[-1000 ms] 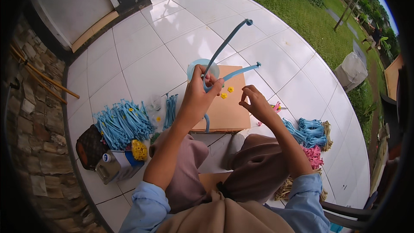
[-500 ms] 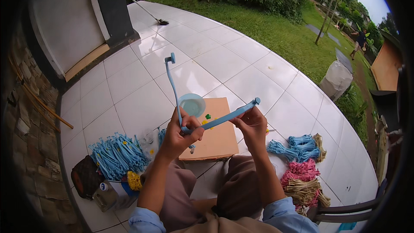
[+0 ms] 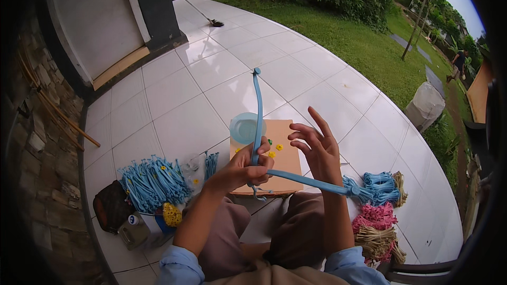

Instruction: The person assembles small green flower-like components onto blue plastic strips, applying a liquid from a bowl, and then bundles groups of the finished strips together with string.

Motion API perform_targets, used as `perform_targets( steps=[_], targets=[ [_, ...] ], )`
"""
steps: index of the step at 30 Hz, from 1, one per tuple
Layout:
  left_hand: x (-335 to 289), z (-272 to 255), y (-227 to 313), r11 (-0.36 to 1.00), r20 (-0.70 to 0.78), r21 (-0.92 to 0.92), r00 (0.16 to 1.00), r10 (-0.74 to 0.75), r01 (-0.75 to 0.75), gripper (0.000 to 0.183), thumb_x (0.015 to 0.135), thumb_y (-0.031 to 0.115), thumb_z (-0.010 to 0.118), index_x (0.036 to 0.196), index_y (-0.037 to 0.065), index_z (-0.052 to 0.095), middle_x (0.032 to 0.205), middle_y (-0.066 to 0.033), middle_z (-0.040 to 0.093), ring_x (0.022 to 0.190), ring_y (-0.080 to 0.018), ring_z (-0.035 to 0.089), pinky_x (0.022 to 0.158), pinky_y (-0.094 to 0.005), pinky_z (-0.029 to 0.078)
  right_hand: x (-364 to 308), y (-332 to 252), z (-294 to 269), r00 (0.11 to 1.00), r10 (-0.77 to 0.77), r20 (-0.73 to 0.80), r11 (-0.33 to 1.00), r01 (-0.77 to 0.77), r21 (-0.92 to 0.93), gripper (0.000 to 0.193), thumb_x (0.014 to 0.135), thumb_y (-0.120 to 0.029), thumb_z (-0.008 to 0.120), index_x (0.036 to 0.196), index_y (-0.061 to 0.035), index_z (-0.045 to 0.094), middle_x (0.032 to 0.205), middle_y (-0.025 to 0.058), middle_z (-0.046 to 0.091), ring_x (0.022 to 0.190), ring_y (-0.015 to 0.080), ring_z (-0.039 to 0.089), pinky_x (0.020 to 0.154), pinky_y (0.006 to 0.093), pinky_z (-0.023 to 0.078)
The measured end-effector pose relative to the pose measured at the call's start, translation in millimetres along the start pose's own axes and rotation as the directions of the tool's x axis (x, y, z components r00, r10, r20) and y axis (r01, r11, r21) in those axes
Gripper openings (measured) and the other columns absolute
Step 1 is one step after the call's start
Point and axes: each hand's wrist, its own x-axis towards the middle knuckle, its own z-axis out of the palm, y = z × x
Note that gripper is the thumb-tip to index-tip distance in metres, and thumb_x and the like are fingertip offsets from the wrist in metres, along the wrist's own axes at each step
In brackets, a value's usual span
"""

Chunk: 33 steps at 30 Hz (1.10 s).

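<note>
Strap (image 3: pixel 259 111), blue and knobbed, held above the board at the middle of the scene. Largest is the floor (image 3: pixel 177 126), white and tiled. On it, at left, lies a broad pile (image 3: pixel 156 186) of similar blue straps, some with yellow pieces among them; these are perhaps the worked ones, though the view does not settle it. The board (image 3: pixel 283 131), brown and flat, stands before the knees. At right, blue bundles (image 3: pixel 381 187), pink bundles (image 3: pixel 376 217) and tan bundles (image 3: pixel 373 241) lie gathered, seemingly stock not yet drawn upon. Left hand (image 3: pixel 247 168): fingers closed firmly about the strap, one length rising to the far side, another slanting right across the right forearm; whether these are one bent piece or two cannot be told. Right hand (image 3: pixel 318 148): fingers spread apart, holding nothing. Bowl (image 3: pixel 237 130), pale blue, at the board's far left corner. Smallest are the yellow flowers (image 3: pixel 272 154) and one green flower (image 3: pixel 270 142), loose on the board; none can be made out on the raised lengths, so the piece in hand appears unfinished, its lengths apart at their far ends.
</note>
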Motion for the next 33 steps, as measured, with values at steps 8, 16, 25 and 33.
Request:
perform_targets(
  steps=[8, 16, 25, 33],
  targets=[
    [5.1, 1.2, -4.8, 0.960, 0.160, 0.063, 0.947, -0.279, 0.272, 0.036, 0.073, 0.011, 0.062, 0.089, 0.015, 0.030, 0.064, -0.0020, 0.048, 0.052, -0.0061, 0.040, 0.048, -0.0176, 0.030, 11.2, -1.3, 13.3, 0.998, -0.001, 0.067, 0.992, 0.010, -0.126, 0.076, 0.083, -0.010, 0.062, 0.139, -0.0057, 0.011, 0.109, 0.0237, 0.057, 0.089, 0.0229, 0.060, 0.077, 0.0302, 0.049],
    [-0.4, -8.6, -6.5, 0.907, 0.103, 0.160, 0.908, -0.407, 0.389, 0.030, 0.072, 0.020, 0.064, 0.071, 0.013, 0.034, 0.063, 0.0043, 0.035, 0.056, -0.0049, 0.035, 0.052, -0.0187, 0.027, 8.3, -15.1, 15.7, 0.972, -0.207, -0.108, 0.978, 0.203, -0.043, 0.073, 0.081, -0.005, 0.061, 0.138, -0.0078, 0.015, 0.091, 0.0197, 0.062, 0.077, 0.0195, 0.061, 0.063, 0.0277, 0.049],
    [1.1, -16.9, -10.5, 0.889, 0.092, 0.102, 0.885, -0.456, 0.447, 0.033, 0.071, 0.020, 0.064, 0.070, 0.014, 0.031, 0.058, 0.0053, 0.031, 0.050, -0.0043, 0.029, 0.046, -0.0184, 0.021, 5.6, -12.7, 10.0, 0.988, -0.154, 0.003, 0.983, 0.153, -0.096, 0.067, 0.084, -0.012, 0.058, 0.137, -0.0074, 0.018, 0.095, 0.0212, 0.061, 0.081, 0.0216, 0.061, 0.067, 0.0308, 0.050],
    [3.9, -17.2, -0.6, 0.959, -0.187, 0.055, 0.946, -0.263, 0.278, 0.026, 0.081, 0.020, 0.058, 0.078, 0.015, 0.033, 0.065, 0.0036, 0.038, 0.052, -0.0028, 0.030, 0.046, -0.0173, 0.024, -4.3, -15.9, -10.1, 0.893, 0.295, 0.338, 0.955, -0.267, -0.128, 0.071, 0.081, -0.009, 0.062, 0.136, -0.0077, 0.017, 0.094, 0.0137, 0.053, 0.079, 0.0203, 0.059, 0.059, 0.0311, 0.052]
  ],
)
